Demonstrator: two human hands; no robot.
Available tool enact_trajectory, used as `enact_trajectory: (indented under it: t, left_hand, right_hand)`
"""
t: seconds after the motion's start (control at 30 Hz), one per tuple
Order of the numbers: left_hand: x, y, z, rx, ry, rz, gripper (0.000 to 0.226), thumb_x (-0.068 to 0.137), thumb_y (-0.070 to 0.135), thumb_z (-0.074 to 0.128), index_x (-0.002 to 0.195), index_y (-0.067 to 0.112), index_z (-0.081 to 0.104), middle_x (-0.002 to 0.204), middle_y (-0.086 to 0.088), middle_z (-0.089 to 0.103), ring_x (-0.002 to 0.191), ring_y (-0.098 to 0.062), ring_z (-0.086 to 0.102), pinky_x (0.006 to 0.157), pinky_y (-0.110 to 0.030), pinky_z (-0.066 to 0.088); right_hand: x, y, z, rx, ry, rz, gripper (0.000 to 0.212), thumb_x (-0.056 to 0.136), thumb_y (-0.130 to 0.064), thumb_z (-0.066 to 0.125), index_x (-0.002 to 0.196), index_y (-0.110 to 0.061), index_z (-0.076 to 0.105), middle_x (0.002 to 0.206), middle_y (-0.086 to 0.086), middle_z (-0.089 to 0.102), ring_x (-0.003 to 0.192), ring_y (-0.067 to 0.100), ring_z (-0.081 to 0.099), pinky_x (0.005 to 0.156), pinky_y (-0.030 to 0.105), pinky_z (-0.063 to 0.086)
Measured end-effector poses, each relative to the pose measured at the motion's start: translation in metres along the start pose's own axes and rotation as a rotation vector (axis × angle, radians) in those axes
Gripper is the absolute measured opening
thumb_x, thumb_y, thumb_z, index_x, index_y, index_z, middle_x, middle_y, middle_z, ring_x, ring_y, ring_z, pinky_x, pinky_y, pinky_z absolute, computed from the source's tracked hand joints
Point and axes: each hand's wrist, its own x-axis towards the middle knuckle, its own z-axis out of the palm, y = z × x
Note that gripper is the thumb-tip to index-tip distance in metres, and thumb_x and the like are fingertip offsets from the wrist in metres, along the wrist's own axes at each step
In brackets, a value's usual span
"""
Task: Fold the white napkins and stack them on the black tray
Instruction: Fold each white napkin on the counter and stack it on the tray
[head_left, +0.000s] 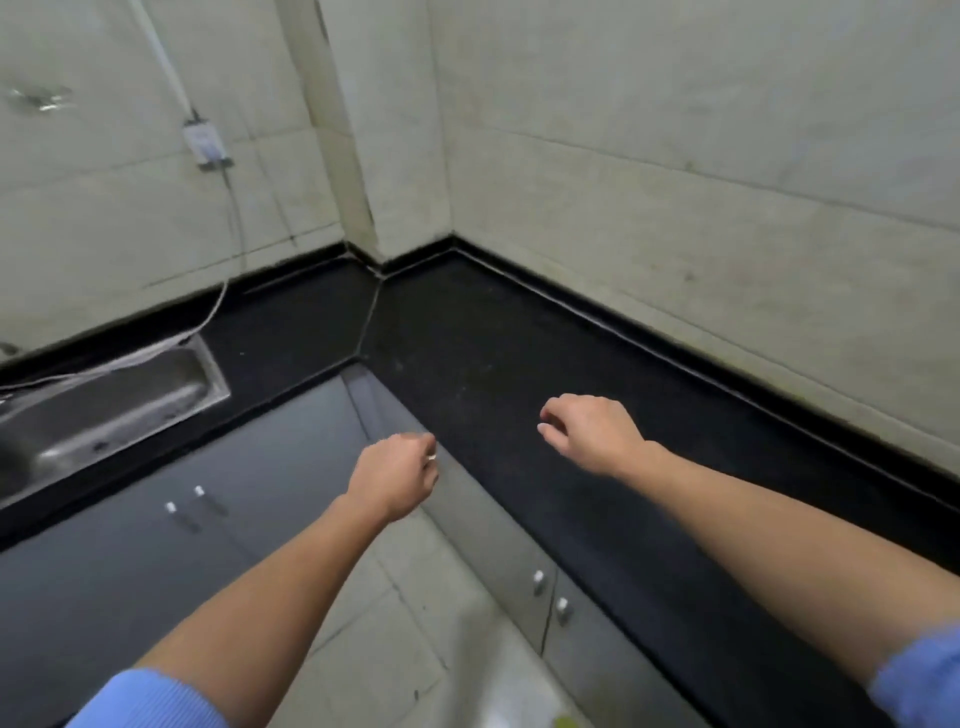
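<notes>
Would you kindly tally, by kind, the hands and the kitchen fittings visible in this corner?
Hands: 2 (left hand, right hand)
Steel sink: 1
Wall socket: 1
Cabinet knobs: 4
Total: 8

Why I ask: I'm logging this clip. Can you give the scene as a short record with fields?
surface: black countertop, in a tiled corner
left hand: fingers curled under, contents unclear, beside the counter's edge
right hand: loosely curled, holding nothing, over the countertop
sink: steel, at far left
wall socket: cable hanging down
task items: none in view
</notes>
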Motion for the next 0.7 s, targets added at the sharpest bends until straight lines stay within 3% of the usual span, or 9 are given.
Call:
enact_trajectory:
  t: [0.4, 0.7]
  left_hand:
    - [0.045, -0.204, -0.002, -0.014, -0.005, -0.497, 0.026, 0.089, 0.03, 0.05, 0.11, 0.02, 0.061, 0.108, -0.004, 0.069, 0.102, -0.029, 0.061, 0.077, -0.034, 0.048]
    - [-0.012, -0.333, -0.003, -0.023, -0.015, -0.863, 0.025, 0.089, 0.032, 0.05, 0.109, 0.022, 0.061, 0.104, -0.005, 0.069, 0.098, -0.028, 0.062, 0.075, -0.034, 0.047]
  right_hand:
    - [0.254, -0.127, 0.08, 0.043, -0.136, -0.444, 0.029, 0.096, -0.042, 0.044, 0.115, -0.024, 0.059, 0.113, 0.0, 0.063, 0.098, 0.024, 0.062, 0.077, 0.038, 0.049]
    - [0.366, -0.295, 0.128, 0.057, -0.234, -0.76, 0.033, 0.094, -0.039, 0.045, 0.121, -0.025, 0.058, 0.119, 0.0, 0.063, 0.108, 0.025, 0.059, 0.084, 0.035, 0.046]
